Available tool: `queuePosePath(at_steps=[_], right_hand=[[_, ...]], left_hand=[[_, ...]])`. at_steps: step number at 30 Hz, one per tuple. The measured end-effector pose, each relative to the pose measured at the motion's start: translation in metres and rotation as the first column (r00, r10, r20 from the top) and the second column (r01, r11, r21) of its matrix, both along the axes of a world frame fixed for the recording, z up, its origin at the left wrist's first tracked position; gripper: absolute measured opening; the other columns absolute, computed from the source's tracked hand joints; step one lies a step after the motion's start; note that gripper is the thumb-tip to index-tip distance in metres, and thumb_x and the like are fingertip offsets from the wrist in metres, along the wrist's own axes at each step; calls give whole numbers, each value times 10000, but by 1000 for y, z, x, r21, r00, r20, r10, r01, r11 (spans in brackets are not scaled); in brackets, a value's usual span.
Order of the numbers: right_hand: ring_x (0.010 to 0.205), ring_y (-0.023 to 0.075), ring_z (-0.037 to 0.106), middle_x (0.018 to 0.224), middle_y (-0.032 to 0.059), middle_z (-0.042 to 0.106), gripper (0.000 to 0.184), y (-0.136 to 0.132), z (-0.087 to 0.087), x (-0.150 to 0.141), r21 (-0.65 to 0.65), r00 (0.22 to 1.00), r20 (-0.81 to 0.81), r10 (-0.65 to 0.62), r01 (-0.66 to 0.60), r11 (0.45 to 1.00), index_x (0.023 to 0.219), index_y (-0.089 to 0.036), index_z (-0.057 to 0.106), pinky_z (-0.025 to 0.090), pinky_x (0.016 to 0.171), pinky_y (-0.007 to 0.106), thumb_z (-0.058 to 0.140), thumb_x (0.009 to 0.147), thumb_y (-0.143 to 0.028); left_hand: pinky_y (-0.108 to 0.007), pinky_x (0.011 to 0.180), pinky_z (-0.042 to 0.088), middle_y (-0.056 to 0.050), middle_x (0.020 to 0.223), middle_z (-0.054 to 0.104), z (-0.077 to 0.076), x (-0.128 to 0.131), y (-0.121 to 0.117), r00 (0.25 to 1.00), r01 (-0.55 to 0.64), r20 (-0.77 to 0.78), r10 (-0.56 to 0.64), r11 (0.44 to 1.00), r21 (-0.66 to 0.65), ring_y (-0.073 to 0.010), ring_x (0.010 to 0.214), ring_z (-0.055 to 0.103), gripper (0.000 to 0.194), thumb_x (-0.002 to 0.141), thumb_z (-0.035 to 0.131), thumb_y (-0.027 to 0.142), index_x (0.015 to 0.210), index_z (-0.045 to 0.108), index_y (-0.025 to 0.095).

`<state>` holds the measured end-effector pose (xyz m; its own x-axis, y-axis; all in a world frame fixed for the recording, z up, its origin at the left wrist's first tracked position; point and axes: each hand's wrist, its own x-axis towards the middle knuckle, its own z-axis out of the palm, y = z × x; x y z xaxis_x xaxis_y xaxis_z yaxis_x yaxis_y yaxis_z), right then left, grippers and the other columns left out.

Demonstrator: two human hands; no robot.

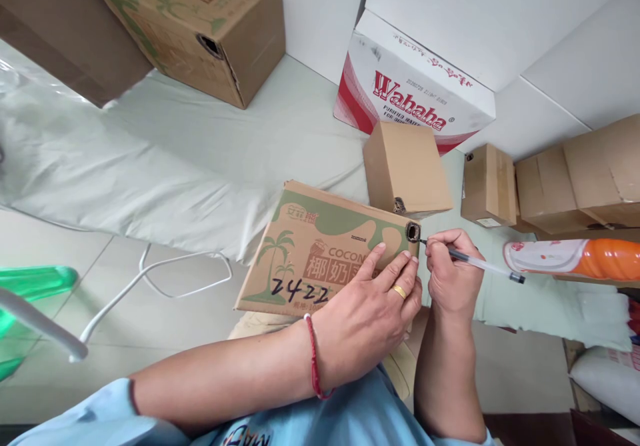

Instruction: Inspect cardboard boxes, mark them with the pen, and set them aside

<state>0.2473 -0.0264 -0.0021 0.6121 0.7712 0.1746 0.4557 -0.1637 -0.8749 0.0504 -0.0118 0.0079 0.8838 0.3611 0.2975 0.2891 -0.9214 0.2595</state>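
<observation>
A brown cardboard box (300,233) with a green palm print and "2422" written on it in black lies in front of me, tilted in view. My left hand (375,306) rests flat on its right part, fingers stretched out and covering some of the print. Near the box's upper right corner is a small dark-edged hole (413,232). My right hand (453,276) grips a pen (487,267), whose tip is at the edge of that hole. Whether the tip touches the cardboard I cannot tell.
Behind stand a small plain box (410,173) and a white-red Wahaha carton (405,93). Another palm-print box (255,39) is at upper left. More cartons (575,173) and an orange bottle (610,259) are at right. A pale cloth (200,153) covers the table.
</observation>
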Motion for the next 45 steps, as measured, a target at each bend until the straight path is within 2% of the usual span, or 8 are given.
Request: queuePosePath(at_steps=[19,25,29,34,38,40,43,45], right_hand=[[600,120,561,677,-34,646,77,9,14,-14,-60,997,27,70,-68,996,761,-215,681,468,591,245,694,802,-279],[508,87,444,752,-21,660,367,-3,2,12,59,985,-156,-75,85,995,1013,-200,716,355,484,238,852,834,-491],[435,76,296,605,-55,529,611,-26,-16,46,-261,971,-226,-74,13,965,883,-206,660,191,417,250,836,743,-774],[504,110,362,516,-35,443,725,-52,-44,68,-598,993,-93,79,-119,793,565,-228,530,280,491,273,774,679,-902],[657,231,585,667,33,650,776,-70,-57,77,-594,993,113,-31,92,799,965,-163,795,487,698,368,658,773,-903],[936,343,681,971,161,768,890,-81,-60,86,-538,951,273,-145,276,796,1302,-104,739,518,935,499,579,856,-858],[1393,500,534,1497,391,588,1062,-97,-71,99,-490,838,491,-237,491,720,1585,25,494,373,1183,641,597,888,-769],[1459,549,476,1574,448,494,1130,-105,-80,104,-521,812,540,-221,529,670,1621,83,420,345,1212,662,637,878,-741]], left_hand=[[-623,1317,360,-223,1658,589,1,1,1,1000,-3,-11,3,1000,-6,-364,1586,514,570,1097,617,434,1539,613,75],[-617,1306,356,-186,1610,642,-3,-3,-1,999,4,46,-6,1000,27,-346,1546,544,475,1120,493,317,1495,645,69],[-615,1300,346,-169,1573,674,-5,-5,-2,997,9,74,-11,999,33,-337,1507,573,456,1116,451,280,1452,677,69],[-606,1306,328,-162,1558,689,-5,-8,0,996,20,85,-24,999,44,-336,1492,585,444,1122,463,279,1445,686,72],[-577,1325,317,-158,1558,694,-3,-9,0,998,17,62,-19,999,31,-327,1491,593,461,1111,495,305,1467,673,71],[-578,1331,312,-159,1556,696,-3,-9,0,998,22,55,-24,999,39,-332,1492,597,467,1116,494,313,1473,667,68],[-586,1332,321,-164,1573,683,-3,-9,-3,999,15,48,-18,999,52,-335,1506,591,460,1124,488,299,1482,655,62],[-577,1334,336,-167,1593,665,-2,-9,-5,1000,0,23,-1,999,55,-326,1516,587,440,1123,505,278,1484,650,73]])
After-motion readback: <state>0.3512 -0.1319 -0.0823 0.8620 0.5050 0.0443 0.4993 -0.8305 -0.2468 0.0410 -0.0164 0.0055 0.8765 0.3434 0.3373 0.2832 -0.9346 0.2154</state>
